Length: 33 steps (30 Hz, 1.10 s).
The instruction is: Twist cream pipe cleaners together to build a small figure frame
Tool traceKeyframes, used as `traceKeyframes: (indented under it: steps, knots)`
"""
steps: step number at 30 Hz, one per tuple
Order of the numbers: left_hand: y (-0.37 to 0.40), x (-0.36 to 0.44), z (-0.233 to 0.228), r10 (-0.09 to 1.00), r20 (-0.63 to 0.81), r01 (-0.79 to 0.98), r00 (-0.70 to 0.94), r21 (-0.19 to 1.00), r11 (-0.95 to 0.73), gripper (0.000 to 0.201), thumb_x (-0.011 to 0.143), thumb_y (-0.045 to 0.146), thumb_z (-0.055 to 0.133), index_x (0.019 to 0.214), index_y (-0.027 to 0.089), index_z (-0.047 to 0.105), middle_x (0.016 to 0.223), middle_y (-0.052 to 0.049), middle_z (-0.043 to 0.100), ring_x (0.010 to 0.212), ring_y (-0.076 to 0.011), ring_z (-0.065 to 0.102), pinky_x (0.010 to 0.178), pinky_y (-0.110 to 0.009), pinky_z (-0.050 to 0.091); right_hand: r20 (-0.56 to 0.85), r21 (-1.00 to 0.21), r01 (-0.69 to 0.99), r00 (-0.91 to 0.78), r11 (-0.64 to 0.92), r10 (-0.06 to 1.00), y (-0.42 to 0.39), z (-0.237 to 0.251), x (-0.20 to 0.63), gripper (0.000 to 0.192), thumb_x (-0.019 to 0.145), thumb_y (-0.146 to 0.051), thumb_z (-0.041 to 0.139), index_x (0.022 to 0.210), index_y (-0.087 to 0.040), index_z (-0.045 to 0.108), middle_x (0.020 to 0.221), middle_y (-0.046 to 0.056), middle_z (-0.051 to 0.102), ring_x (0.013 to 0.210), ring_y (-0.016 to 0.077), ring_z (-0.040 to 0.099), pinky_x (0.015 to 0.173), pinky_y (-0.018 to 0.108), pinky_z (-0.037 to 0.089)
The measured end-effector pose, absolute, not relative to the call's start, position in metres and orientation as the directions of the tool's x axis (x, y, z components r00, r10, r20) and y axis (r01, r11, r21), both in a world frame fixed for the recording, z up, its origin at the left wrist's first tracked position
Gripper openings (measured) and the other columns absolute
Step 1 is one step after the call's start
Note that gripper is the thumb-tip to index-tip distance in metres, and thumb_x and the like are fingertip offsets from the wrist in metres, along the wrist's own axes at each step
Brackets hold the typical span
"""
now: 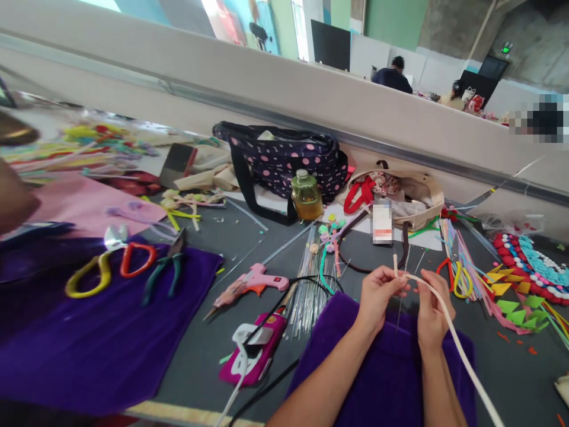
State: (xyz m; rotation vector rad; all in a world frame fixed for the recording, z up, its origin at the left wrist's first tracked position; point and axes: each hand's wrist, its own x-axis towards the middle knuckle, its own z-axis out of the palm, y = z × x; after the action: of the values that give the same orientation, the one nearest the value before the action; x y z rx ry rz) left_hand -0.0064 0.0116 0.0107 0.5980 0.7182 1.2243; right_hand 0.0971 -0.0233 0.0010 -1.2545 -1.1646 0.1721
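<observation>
Lower right of centre, left hand and right hand sit close together, both pinched on a cream strip and thin wire over the purple cloth. Risk: the strip's long loose tail, running to the lower right corner, may snag the bench clutter, or the wire could slip or prick a finger.

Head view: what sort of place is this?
Probably a shared craft workshop: a glue gun, pliers and felt cut-outs crowd the table, and other people sit beyond the partition.
</observation>
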Motion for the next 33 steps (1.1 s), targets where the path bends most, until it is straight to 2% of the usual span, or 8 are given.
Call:
traceKeyframes:
  steps: [5,8,17,25,33]
  knots:
    - [0.012,-0.006,0.007,0.962,-0.212,-0.647,0.169,0.713,0.271,0.026,0.057,0.027,0.082,0.069,0.012,0.063,0.078,-0.005,0.068,0.066,-0.0135,0.063,0.056,-0.023,0.052,0.682,-0.692,0.606,0.37,0.392,0.631,-0.023,0.001,0.099,0.013,0.087,-0.023,0.057,0.09,-0.019,0.069,0.085,0.006,0.064,0.08,0.0193,0.062,0.07,0.034,0.052]
    - [0.013,-0.005,0.003,0.957,-0.262,-0.664,0.127,0.694,0.278,0.027,0.054,0.027,0.083,0.065,0.013,0.063,0.068,-0.001,0.064,0.06,-0.0094,0.057,0.057,-0.021,0.05,0.746,-0.613,0.661,0.302,0.434,0.593,-0.024,-0.001,0.096,0.012,0.086,-0.017,0.057,0.092,-0.02,0.068,0.084,0.006,0.065,0.079,0.0182,0.063,0.071,0.034,0.052]
    - [0.014,-0.005,0.001,0.947,-0.31,-0.745,0.089,0.61,0.27,0.028,0.051,0.026,0.084,0.06,0.013,0.061,0.063,0.0,0.062,0.056,-0.0073,0.054,0.058,-0.019,0.045,0.829,-0.446,0.705,0.095,0.551,0.551,-0.024,-0.005,0.089,0.031,0.081,-0.006,0.061,0.106,-0.023,0.067,0.088,0.005,0.068,0.078,0.0173,0.064,0.07,0.032,0.053]
    - [0.014,-0.011,0.005,0.931,-0.346,-0.769,0.12,0.561,0.308,0.028,0.051,0.025,0.084,0.061,0.013,0.06,0.061,0.002,0.061,0.052,-0.0054,0.052,0.052,-0.016,0.042,0.816,-0.372,0.698,-0.069,0.612,0.574,-0.025,-0.016,0.093,0.042,0.084,-0.009,0.057,0.122,-0.028,0.059,0.098,0.008,0.069,0.086,0.0212,0.065,0.071,0.037,0.055]
    - [0.018,-0.015,0.013,0.93,-0.318,-0.706,0.182,0.616,0.349,0.027,0.053,0.025,0.084,0.068,0.012,0.066,0.066,0.0,0.065,0.054,-0.0058,0.055,0.054,-0.016,0.045,0.813,-0.363,0.715,-0.07,0.597,0.578,-0.025,-0.013,0.096,0.047,0.083,-0.008,0.058,0.126,-0.027,0.057,0.096,0.009,0.067,0.085,0.0208,0.064,0.069,0.035,0.054]
